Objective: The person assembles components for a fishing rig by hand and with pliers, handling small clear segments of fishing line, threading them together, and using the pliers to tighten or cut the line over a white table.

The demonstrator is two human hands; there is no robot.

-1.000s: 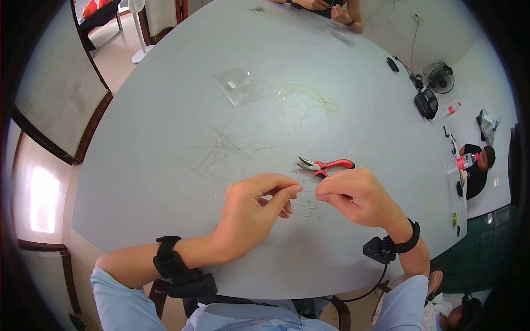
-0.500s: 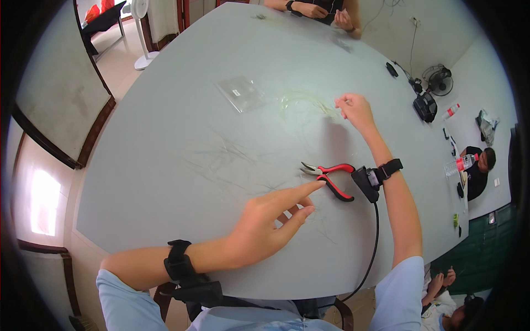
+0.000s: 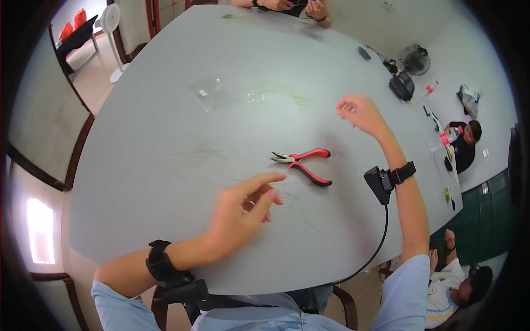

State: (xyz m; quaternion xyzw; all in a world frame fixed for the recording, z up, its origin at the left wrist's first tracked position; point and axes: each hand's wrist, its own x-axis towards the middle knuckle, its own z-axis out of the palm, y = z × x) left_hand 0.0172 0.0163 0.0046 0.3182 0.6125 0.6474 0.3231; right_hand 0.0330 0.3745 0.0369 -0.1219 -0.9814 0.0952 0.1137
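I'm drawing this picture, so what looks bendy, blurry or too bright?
Head view: the table has a bowed edge, typical of fisheye distortion; head view: the left hand and right hand look blurred, the pliers sharper; head view: a white patch glares at far left.

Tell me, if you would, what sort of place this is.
It is probably a shared indoor workroom for small handwork: there is a large pale table, red-handled pliers lying open on it, and another person's hand at its far edge.
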